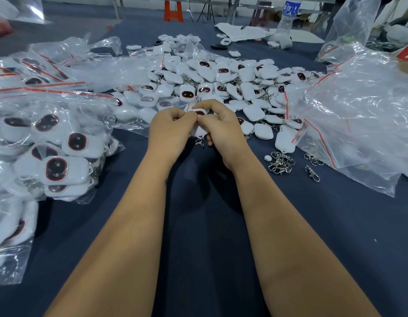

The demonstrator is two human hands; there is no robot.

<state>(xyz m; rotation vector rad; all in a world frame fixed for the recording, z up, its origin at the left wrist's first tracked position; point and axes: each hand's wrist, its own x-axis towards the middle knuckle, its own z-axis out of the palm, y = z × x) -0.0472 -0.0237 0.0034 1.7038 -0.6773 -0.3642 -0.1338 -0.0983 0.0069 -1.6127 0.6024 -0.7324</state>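
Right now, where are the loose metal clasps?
Head view: the loose metal clasps lie on the blue tablecloth, right of the right hand, beside the clear bags.

At centre frame: one left hand (pixel 169 131), one right hand (pixel 223 126), one white keychain gadget (pixel 198 130) between them. Beyond, a loose pile (pixel 221 76) too numerous to count. Top edge: one water bottle (pixel 288 17), one orange stool (pixel 173 10).

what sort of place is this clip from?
Likely a packing or assembly workshop, not a home: a pile of identical white keychain gadgets on the table, filled bags of them beside it, loose clasps. The left hand and right hand hold one gadget.
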